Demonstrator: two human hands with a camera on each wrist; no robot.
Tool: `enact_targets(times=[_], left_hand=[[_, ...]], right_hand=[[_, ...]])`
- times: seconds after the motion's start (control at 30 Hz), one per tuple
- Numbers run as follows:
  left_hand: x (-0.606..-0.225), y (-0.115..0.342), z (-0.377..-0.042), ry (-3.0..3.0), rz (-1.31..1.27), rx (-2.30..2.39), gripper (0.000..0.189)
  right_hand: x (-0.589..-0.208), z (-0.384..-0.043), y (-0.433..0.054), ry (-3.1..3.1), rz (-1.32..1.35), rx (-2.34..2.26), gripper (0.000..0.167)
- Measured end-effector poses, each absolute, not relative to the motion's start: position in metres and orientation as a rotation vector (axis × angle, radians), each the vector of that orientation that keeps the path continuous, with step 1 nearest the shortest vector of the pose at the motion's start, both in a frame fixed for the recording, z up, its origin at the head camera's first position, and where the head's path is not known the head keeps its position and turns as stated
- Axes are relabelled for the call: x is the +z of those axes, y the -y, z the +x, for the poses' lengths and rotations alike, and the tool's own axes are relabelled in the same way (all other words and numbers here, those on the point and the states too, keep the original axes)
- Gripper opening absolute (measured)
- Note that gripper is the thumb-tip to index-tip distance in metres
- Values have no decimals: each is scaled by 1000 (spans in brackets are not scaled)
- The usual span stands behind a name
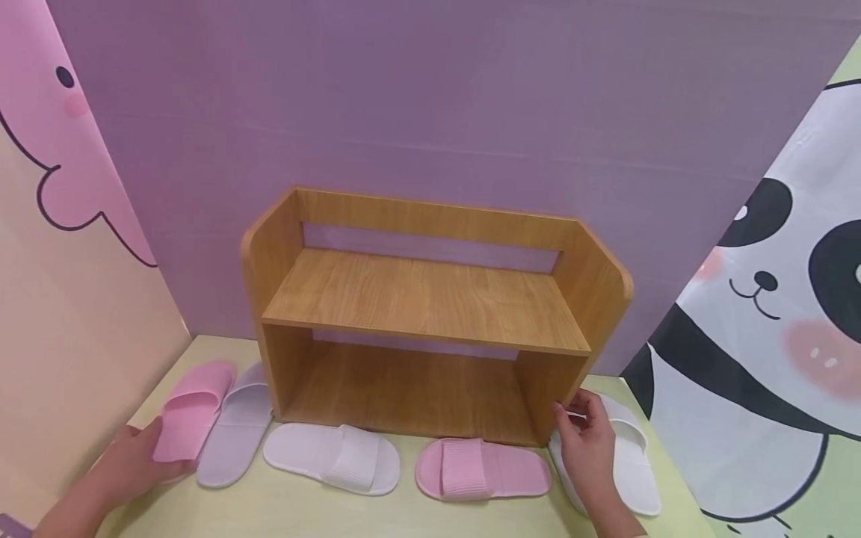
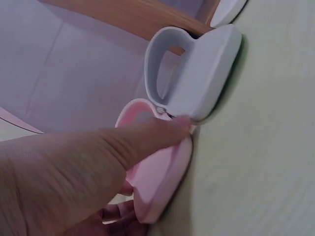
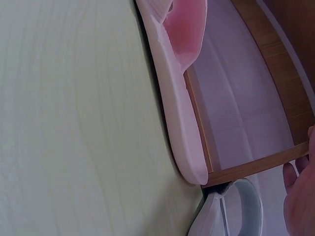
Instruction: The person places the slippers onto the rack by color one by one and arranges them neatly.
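On the left, a pink slipper (image 1: 191, 418) lies with its heel toward me. My left hand (image 1: 134, 465) holds it at the heel end, thumb on one side and fingers on the other; in the left wrist view the thumb crosses in front of the pink slipper (image 2: 155, 177). Beside it lies a grey slipper (image 1: 235, 433), partly hidden by a small wooden shelf (image 1: 430, 299). My right hand (image 1: 590, 441) grips the shelf's right side panel near its bottom front corner, thumb at the front edge and fingers on the outer face.
White slippers (image 1: 635, 463) lie right of the shelf, partly behind my right hand. Along its front lie a white slipper (image 1: 306, 448) and another pink slipper (image 1: 518, 471), both sideways. A purple wall (image 1: 437, 97) rises behind the pale table (image 1: 323, 515); a panda-print panel (image 1: 773, 359) stands right.
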State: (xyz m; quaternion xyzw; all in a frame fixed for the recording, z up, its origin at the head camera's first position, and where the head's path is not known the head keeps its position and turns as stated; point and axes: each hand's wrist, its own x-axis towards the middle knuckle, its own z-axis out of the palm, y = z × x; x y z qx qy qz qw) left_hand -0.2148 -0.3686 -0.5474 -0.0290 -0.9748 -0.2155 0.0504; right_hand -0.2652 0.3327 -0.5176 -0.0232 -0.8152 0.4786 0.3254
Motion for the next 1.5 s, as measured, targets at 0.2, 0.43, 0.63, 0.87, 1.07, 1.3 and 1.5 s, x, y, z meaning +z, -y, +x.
enact_targets(times=[0.2,0.43,0.63,0.87,1.07,1.3,1.5], left_hand=[[-547,366,-214,2970,-27,-657,103],[-553,355,-216,2972,76,-653,105],[-556,352,-216,2935,79,-623,102],[-556,352,-214,2916,113,-649,110],[-555,352,-214,2878,112,-664,105],[-554,342,-218,2641,180,-744,70],[-547,333,-222,2526,226,-769,76]], right_hand=[[-517,-266,-330,2154,-54,1230,30],[-515,-265,-331,2133,-23,1215,31],[-514,-265,-331,2142,-27,1221,29],[-513,-265,-331,2170,-49,1221,30],[-512,-265,-331,2184,-61,1229,31],[-512,-265,-330,2184,-53,1217,31],[-512,-264,-330,2164,-37,1223,30]])
